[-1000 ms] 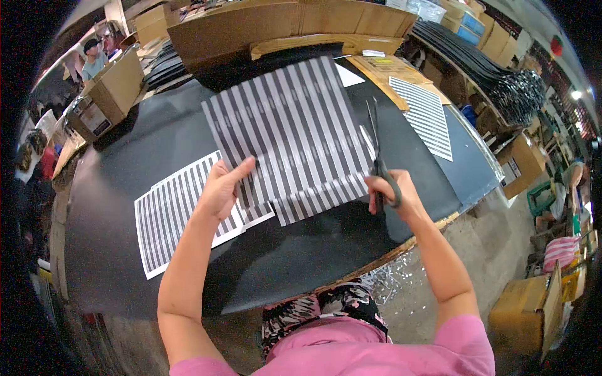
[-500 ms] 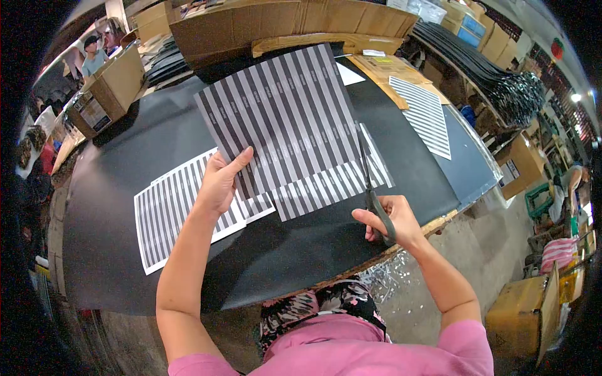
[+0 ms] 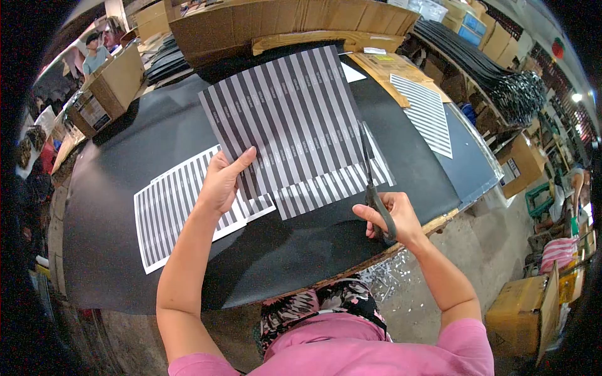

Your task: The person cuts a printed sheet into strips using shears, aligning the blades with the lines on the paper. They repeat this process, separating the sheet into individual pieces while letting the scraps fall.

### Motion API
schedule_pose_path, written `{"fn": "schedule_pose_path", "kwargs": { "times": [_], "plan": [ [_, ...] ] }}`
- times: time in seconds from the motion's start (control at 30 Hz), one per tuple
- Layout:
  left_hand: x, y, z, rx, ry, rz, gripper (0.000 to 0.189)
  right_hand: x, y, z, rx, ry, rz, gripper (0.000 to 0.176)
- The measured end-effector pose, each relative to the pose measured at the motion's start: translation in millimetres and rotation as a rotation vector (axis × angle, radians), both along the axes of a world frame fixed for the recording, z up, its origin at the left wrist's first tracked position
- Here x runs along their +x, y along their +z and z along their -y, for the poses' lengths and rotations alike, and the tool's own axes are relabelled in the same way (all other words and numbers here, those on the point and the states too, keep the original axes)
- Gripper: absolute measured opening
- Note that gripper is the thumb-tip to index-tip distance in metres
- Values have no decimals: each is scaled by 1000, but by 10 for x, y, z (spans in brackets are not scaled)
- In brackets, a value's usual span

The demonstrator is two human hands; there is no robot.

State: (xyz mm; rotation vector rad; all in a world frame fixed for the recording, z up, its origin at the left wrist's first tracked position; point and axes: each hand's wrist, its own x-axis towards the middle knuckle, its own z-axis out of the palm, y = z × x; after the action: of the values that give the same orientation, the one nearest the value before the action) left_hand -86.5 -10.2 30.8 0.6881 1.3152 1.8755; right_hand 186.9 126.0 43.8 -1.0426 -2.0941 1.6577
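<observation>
My left hand (image 3: 224, 178) grips a black-and-grey striped sheet (image 3: 285, 119) by its lower left part, thumb on top, and holds it up over the table. Rows of small print run across its stripes. In my right hand (image 3: 392, 219) is a pair of scissors (image 3: 377, 207), fingers through the handles. The blades point away from me, along the sheet's right edge. Below the raised sheet lies another striped sheet (image 3: 313, 195), partly covered by it. To the left, under my left forearm, rest more striped sheets (image 3: 169, 216) with white borders.
A black covering (image 3: 106, 238) spreads over the table. A striped sheet (image 3: 423, 109) lies at the right beside flat cardboard (image 3: 382, 69). An open carton (image 3: 106, 97) stands at the left, with a person (image 3: 94, 56) beyond. Black strips (image 3: 476, 59) are stacked at the back right; paper scraps (image 3: 382, 276) litter the floor.
The raised striped sheet has shifted slightly to the right and tilted a little. Both hands keep their grips, and the scissors stay at the sheet's right edge.
</observation>
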Motion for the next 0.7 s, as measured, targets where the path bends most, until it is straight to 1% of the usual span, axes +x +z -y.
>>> {"fn": "schedule_pose_path", "kwargs": {
  "times": [0.7],
  "plan": [
    [5, -14, 4, 22, -17, 8, 19, 6, -16, -2, 1, 10, -14, 38]
  ]
}}
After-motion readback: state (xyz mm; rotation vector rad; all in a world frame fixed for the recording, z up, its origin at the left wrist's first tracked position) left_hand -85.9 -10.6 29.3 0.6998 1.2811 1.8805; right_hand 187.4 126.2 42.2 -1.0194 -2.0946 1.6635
